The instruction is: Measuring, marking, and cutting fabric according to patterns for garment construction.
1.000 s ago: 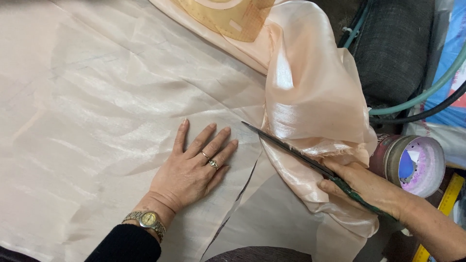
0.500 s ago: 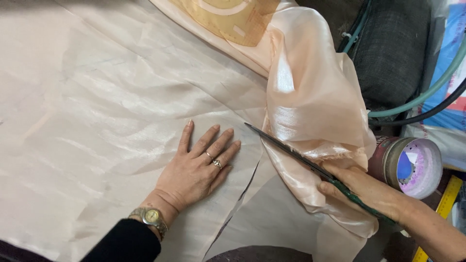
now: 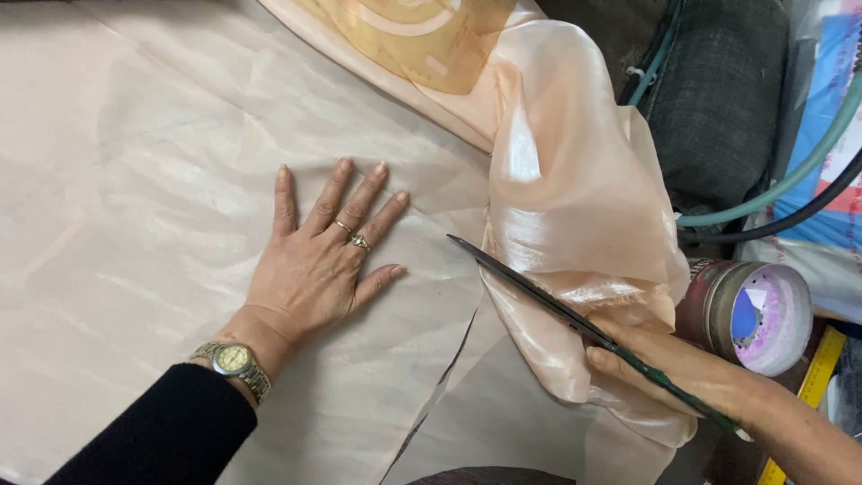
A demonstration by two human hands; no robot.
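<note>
A sheet of shiny peach fabric (image 3: pixel 162 180) lies spread flat under me. My left hand (image 3: pixel 319 256) presses flat on it, fingers apart, with rings and a wristwatch, sleeve black. My right hand (image 3: pixel 669 364) grips the handles of long dark scissors (image 3: pixel 539 292). The blades point up and left, tips at the end of a cut line (image 3: pixel 444 377) that runs down toward the near edge. A loose bunch of the same fabric (image 3: pixel 575 207) is heaped over the right hand's side of the cut.
A round tin with a pale purple inside (image 3: pixel 759 314) stands at the right. A dark grey cushion (image 3: pixel 718 90), green and black hoses (image 3: pixel 790 184) and a yellow ruler (image 3: pixel 813 386) lie beyond it. A tan paper pattern (image 3: pixel 404 36) sits at the top.
The left hand has slid a little farther up the fabric. The scissors have shifted slightly along the cut; the right hand keeps its grip.
</note>
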